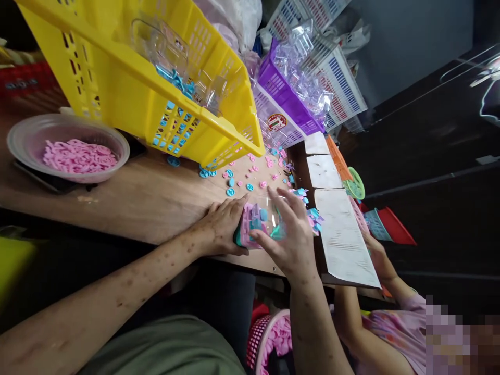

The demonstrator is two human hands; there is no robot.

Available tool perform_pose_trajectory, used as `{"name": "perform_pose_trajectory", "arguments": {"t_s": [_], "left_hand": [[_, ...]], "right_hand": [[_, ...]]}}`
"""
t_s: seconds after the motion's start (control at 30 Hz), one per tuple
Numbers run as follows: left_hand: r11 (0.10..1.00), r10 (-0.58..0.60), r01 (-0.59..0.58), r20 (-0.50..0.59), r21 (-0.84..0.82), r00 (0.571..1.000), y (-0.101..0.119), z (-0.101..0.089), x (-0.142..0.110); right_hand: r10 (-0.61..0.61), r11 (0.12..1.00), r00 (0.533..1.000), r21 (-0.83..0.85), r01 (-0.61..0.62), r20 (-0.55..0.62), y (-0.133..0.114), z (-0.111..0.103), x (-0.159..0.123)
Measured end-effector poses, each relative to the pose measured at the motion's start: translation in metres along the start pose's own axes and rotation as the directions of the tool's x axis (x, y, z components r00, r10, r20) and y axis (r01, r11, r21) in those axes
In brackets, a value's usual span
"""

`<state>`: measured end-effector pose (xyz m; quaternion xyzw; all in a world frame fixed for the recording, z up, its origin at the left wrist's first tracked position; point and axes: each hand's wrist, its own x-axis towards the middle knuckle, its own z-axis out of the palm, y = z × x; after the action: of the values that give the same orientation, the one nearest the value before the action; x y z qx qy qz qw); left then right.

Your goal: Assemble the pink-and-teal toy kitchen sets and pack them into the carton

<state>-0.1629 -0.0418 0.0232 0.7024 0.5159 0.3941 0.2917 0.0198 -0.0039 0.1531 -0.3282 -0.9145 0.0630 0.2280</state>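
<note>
Between my hands, just above the wooden table [172, 203], is a pink and teal plastic toy [246, 225] with a clear dome-like plastic cover [277, 208] on its right side. My left hand [226, 224] is wrapped round the toy's left side, its fingers pressed along the pink part. My right hand [292, 237] curves round the clear cover, thumb at the near side and fingertips at the far side. Small pink and blue parts show inside or through the cover. Small blue wheels [230, 191] and pink pieces [263, 184] lie scattered just beyond my hands.
A yellow crate [136, 78] with clear covers stands behind my left hand. At left sits a bowl [23, 138] of pink parts. A purple basket [289, 83] of clear plastic stands at the back. White sheets [344, 234] lie right; another person's hand [378, 258] is beyond them.
</note>
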Motion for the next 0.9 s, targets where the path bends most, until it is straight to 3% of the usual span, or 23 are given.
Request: {"name": "perform_pose_trajectory", "arguments": {"t_s": [0.1, 0.3, 0.53, 0.7, 0.9], "left_hand": [[1.0, 0.0, 0.0, -0.017, 0.01, 1.0, 0.0, 0.002, 0.0], [1.0, 0.014, -0.014, -0.017, -0.001, 1.0, 0.003, 0.0, -0.001], [1.0, -0.028, 0.028, -0.005, 0.005, 1.0, 0.007, -0.006, -0.001], [1.0, 0.0, 0.001, -0.051, 0.019, 0.999, 0.007, -0.004, -0.002], [0.999, -0.034, 0.035, -0.028, 0.033, 0.999, 0.008, -0.004, 0.0]], "right_hand": [[0.002, 1.0, 0.998, 0.003, -0.002, 0.07, -0.003, 0.008, -0.002], [0.017, 0.999, 1.0, -0.035, -0.017, 0.013, -0.01, 0.019, -0.001], [0.083, 0.995, 0.996, -0.065, -0.081, 0.037, -0.021, 0.015, 0.0], [0.076, 0.991, 0.996, -0.114, -0.07, 0.049, -0.022, 0.013, 0.0], [0.08, 0.987, 0.995, -0.142, -0.07, 0.066, -0.024, 0.012, 0.003]]}}
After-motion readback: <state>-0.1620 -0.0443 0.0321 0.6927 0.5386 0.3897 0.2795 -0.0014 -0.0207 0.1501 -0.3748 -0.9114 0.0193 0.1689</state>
